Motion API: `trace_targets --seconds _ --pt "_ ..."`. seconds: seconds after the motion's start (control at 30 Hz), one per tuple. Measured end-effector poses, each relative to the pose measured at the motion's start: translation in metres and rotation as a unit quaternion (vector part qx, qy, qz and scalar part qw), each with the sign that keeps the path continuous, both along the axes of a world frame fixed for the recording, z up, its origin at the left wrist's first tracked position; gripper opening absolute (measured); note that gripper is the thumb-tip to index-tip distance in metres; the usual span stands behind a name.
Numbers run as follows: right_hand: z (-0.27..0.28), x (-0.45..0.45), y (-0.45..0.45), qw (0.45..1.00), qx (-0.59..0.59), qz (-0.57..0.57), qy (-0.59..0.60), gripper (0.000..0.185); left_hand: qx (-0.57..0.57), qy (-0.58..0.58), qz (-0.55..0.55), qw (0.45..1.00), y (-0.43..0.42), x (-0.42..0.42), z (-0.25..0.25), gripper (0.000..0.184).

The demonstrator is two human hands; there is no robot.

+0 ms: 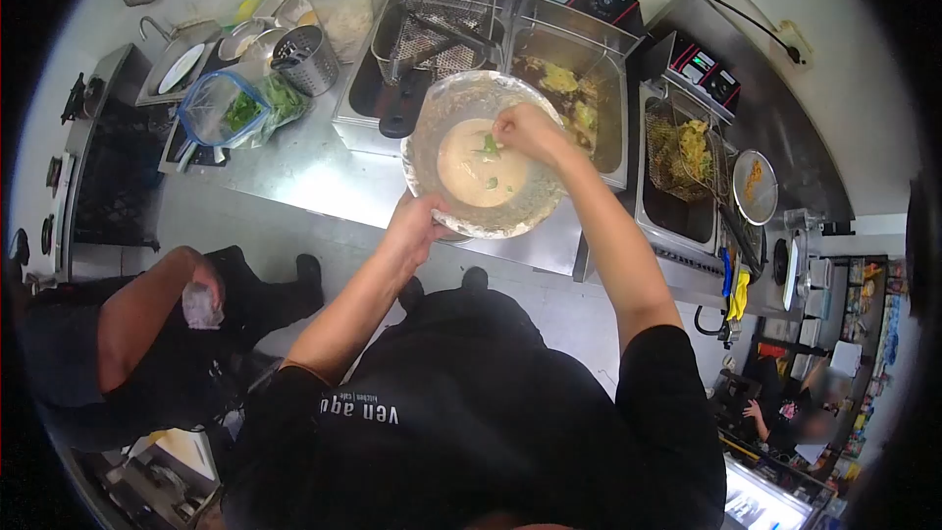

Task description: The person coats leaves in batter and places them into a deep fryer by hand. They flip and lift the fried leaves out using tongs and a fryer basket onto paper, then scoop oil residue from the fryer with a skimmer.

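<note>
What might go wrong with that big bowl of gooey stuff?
The large, round, batter-smeared bowl might tip and spill its pale, creamy batter, since the left hand seems to grip it only at one side. It could bump the rounded black handle that appears right beside it. And the bare right arm looks near the rectangular steel fryer with yellow food in it, so splashes might sting.

Cream in the batter (469, 169), bright green on the leaves (489, 144); golden yellow on the fried food (695, 149) at right; black with white lettering (365, 413) across the near shirt (471, 432).
</note>
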State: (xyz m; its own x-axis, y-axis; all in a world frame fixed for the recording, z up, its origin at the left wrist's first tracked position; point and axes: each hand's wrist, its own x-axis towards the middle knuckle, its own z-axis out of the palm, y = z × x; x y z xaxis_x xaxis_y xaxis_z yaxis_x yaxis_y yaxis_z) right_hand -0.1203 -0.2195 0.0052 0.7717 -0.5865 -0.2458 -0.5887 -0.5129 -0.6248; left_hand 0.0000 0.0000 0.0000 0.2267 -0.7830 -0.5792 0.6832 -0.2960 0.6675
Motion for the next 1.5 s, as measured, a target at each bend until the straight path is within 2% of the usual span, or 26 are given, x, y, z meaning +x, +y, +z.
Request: trace_targets --seconds 0.07,0.1,0.17,0.2,0.27,0.4,0.47,0.57,0.7,0.77,0.8,0.87,1.0,1.1,1.2,1.27,1.3,1.37,1.5 --pt "-0.014 0.001 -0.005 0.986 -0.159 -0.002 0.055 0.022 -0.009 0.014 0.001 1.0 -0.002 0.001 -0.008 0.056" --pt "-0.007 0.012 -0.008 0.983 -0.178 -0.01 0.031 0.022 -0.028 -0.01 -0.004 1.0 -0.01 0.013 -0.002 0.056" --pt "-0.013 -0.002 0.012 0.949 -0.313 -0.037 -0.03 0.019 -0.022 -0.004 -0.016 1.0 -0.002 0.007 -0.003 0.054" --pt "-0.009 -0.008 0.022 0.95 -0.31 -0.037 -0.025 0.019 -0.019 0.001 -0.017 1.0 0.002 0.003 -0.004 0.054" --pt "0.008 -0.013 0.036 0.947 -0.293 -0.091 0.099 0.016 -0.018 -0.004 0.003 1.0 0.003 0.002 -0.005 0.052" --pt "0.013 -0.018 0.052 0.952 -0.256 -0.122 0.117 0.015 -0.022 0.0 -0.01 1.0 0.003 0.003 -0.005 0.05" --pt "0.002 -0.023 0.053 0.94 -0.336 0.062 -0.006 0.016 -0.028 -0.007 -0.015 0.999 0.004 0.004 -0.009 0.049" --pt "0.006 -0.025 0.053 0.914 -0.392 0.092 -0.054 0.015 -0.006 -0.033 -0.02 0.999 0.003 0.007 -0.016 0.049" --pt "-0.002 -0.024 0.045 0.917 -0.387 0.097 -0.011 0.018 -0.028 -0.022 -0.008 0.999 0.003 0.004 -0.004 0.048" --pt "-0.01 -0.018 0.042 0.953 -0.263 -0.081 0.127 0.02 -0.031 -0.005 0.0 1.0 0.004 0.005 -0.004 0.048" --pt "-0.007 -0.017 0.045 0.955 -0.258 -0.074 0.127 0.02 -0.025 -0.004 0.006 1.0 0.005 0.003 -0.004 0.048" --pt "0.007 -0.014 0.053 0.973 -0.115 -0.158 0.123 0.026 -0.004 -0.01 -0.013 1.0 0.005 0.0 -0.005 0.056" --pt "-0.012 -0.003 0.049 0.972 -0.127 -0.18 0.083 0.024 -0.005 0.004 -0.01 1.0 0.004 0.0 0.001 0.051" --pt "-0.011 0.002 0.047 0.975 -0.089 -0.187 0.077 0.02 -0.016 -0.002 -0.029 0.999 0.003 0.001 0.002 0.052" --pt "0.001 0.0 0.047 0.983 -0.103 -0.147 0.032 0.02 -0.015 0.001 -0.017 1.0 0.003 -0.002 0.008 0.053" --pt "0.016 -0.002 0.048 0.957 -0.277 -0.066 -0.054 0.015 -0.013 -0.001 -0.019 1.0 0.003 -0.001 0.006 0.054" --pt "0.021 -0.003 0.047 0.958 -0.275 -0.064 -0.055 0.015 -0.014 -0.004 -0.026 1.0 0.003 0.0 0.005 0.054" --pt "0.026 -0.004 0.047 0.908 -0.417 0.015 -0.044 0.014 -0.012 -0.007 -0.02 1.0 0.002 0.0 -0.003 0.054" --pt "-0.016 -0.009 0.058 0.897 -0.433 0.085 0.016 0.018 -0.022 -0.01 -0.021 0.999 0.0 -0.002 0.0 0.054"
